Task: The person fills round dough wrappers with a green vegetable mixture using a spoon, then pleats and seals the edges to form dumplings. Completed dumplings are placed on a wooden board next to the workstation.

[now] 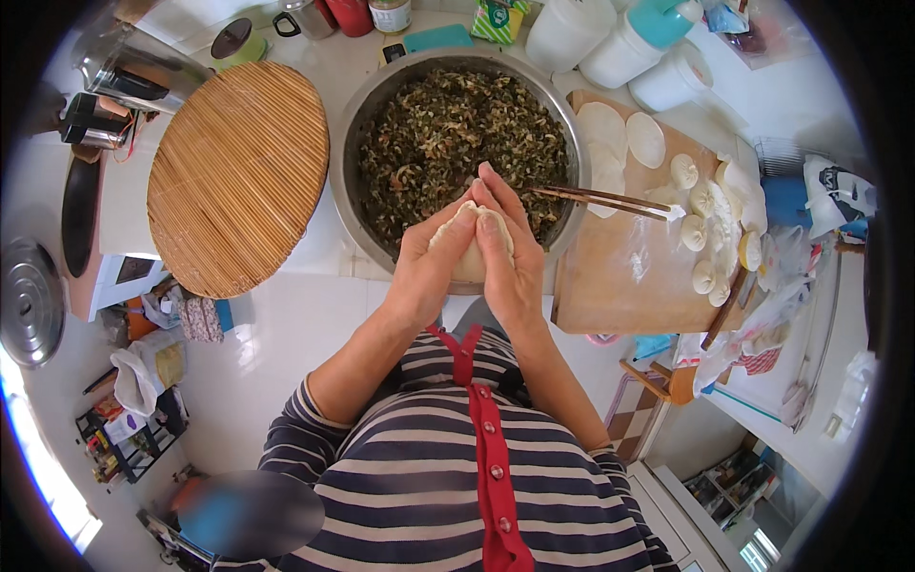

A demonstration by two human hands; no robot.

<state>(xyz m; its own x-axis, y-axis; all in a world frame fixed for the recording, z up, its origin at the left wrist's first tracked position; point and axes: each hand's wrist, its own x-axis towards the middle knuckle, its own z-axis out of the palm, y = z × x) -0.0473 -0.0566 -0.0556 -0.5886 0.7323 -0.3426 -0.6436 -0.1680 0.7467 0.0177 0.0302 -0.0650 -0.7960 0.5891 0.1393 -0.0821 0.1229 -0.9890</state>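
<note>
My left hand (422, 268) and my right hand (516, 264) meet at the near rim of a large steel bowl (346, 161). Between them they hold a filled dough wrapper (472, 266), thumbs pressed along its pleated upper edge. What lies inside the dough is hidden. Chopped greenish-brown filling (457, 129) covers the bottom of the bowl. A pair of wooden chopsticks (615, 200) rests across the right rim, tips in the filling, floury ends over a wooden board (600, 297).
On the board lie flat dough wrappers (645, 141), several dough pieces (693, 232) beside flour, and a rolling pin (724, 311) at the right edge. Left of the bowl is a round slatted tray (239, 179). White canisters (568, 32) and a green-striped packet (498, 21) stand behind.
</note>
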